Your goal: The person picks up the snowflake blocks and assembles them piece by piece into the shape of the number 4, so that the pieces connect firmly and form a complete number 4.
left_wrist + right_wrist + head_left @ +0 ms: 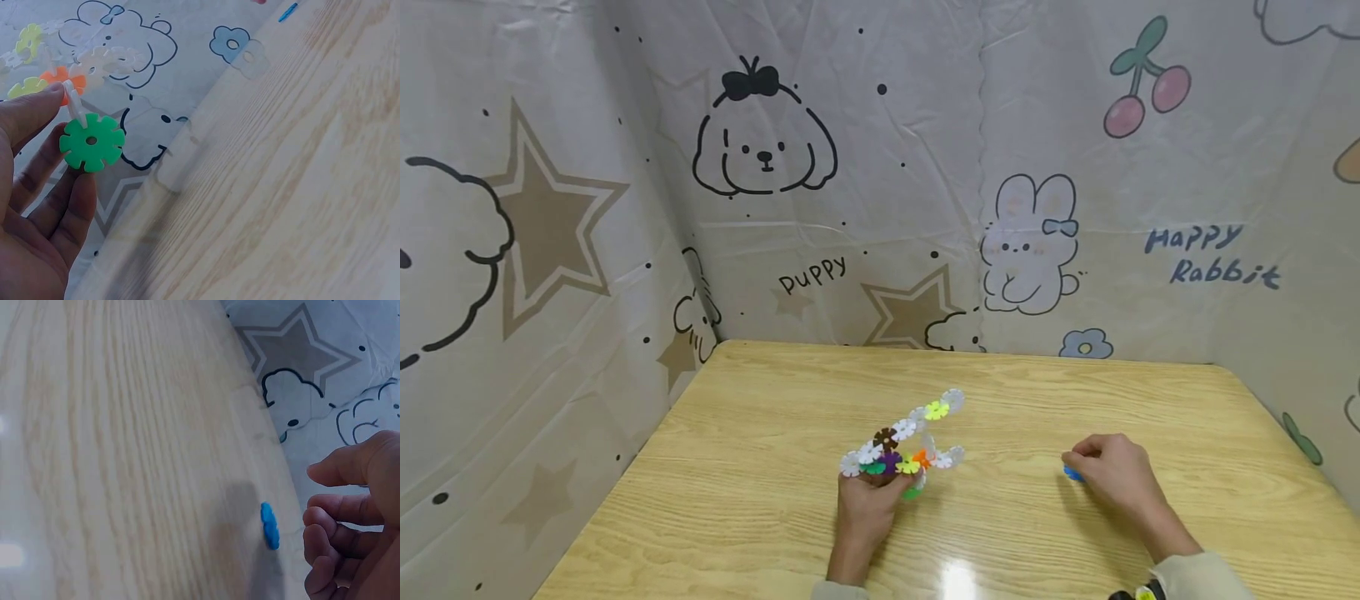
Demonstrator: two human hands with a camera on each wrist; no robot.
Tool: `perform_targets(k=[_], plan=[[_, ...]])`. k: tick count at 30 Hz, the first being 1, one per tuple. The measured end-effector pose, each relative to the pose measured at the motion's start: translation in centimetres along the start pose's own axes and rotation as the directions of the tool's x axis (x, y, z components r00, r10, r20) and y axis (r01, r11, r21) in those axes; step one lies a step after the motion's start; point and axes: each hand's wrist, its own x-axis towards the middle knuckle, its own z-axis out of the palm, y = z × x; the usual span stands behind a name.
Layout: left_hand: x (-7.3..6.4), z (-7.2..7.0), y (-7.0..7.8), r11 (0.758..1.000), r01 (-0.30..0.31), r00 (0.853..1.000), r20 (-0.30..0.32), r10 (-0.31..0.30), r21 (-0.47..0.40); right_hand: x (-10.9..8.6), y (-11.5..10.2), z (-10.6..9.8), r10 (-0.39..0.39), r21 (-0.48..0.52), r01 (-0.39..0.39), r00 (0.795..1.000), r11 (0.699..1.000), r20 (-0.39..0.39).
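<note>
My left hand [868, 504] grips a chain of flower-shaped interlocking discs [904, 429], with white, brown, purple, yellow, orange and green pieces. In the left wrist view, a green notched disc [92, 144] sits beside the fingertips, joined to a white one seen edge-on. The thumb [31, 112] lies against the pieces by the orange disc [67, 81]. Over on the right, my right hand [1116, 475] hovers just above a blue disc [270, 526] lying on the table. A gap shows between its thumb and forefinger, the other fingers are loosely curled, and nothing is held.
The wooden table [760, 392] has light glare near its front. A patterned cloth [910, 208] with cartoon drawings hangs behind the table and along its left and right sides. A dark object [1138, 592] is partly visible at the right wrist.
</note>
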Motion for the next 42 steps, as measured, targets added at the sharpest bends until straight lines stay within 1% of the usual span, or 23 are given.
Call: perform_targets(k=[6, 10, 14, 17, 22, 27, 32, 37, 42], plan=[[-0.1, 0.1, 0.1, 1.0, 0.0, 1.0, -0.014, 0.0, -0.008, 0.4, 1.2, 0.0, 0.019, -0.02, -0.019, 0.999, 1.0, 0.031], [0.0, 0.0, 0.0, 1.0, 0.012, 1.0, -0.018, -0.012, 0.013, 0.5, 1.8, 0.1, 0.026, -0.05, -0.024, 0.999, 0.998, 0.039], [0.0, 0.0, 0.0, 0.999, 0.019, 1.0, -0.021, -0.018, 0.031, 0.4, 2.0, 0.2, 0.014, -0.072, -0.012, 0.999, 0.997, 0.033], [0.0, 0.0, 0.1, 0.999, 0.019, 0.999, -0.026, -0.018, 0.028, 0.4, 1.9, 0.2, 0.013, -0.079, -0.01, 0.999, 0.997, 0.037], [0.0, 0.0, 0.1, 0.999, 0.027, 0.999, -0.033, -0.027, 0.017, 0.5, 1.8, 0.4, 0.046, -0.09, -0.041, 0.998, 0.995, 0.048], [0.1, -0.1, 0.1, 0.999, 0.03, 0.999, -0.026, -0.03, 0.017, 0.6, 1.8, 0.6, 0.057, -0.077, -0.053, 0.997, 0.996, 0.053], [0.1, 0.0, 0.0, 1.0, 0.013, 1.0, -0.015, -0.013, 0.008, 0.6, 2.2, 0.6, 0.042, -0.066, -0.038, 0.998, 0.997, 0.046], [0.1, 0.1, -0.1, 1.0, 0.005, 1.0, -0.012, -0.005, 0.016, 0.6, 2.2, 0.4, 0.03, -0.028, -0.029, 0.999, 0.999, 0.036], [0.2, 0.1, -0.1, 1.0, 0.015, 1.0, -0.008, -0.015, 0.025, 0.7, 2.1, 0.2, 0.041, -0.01, -0.04, 0.997, 0.999, 0.067]])
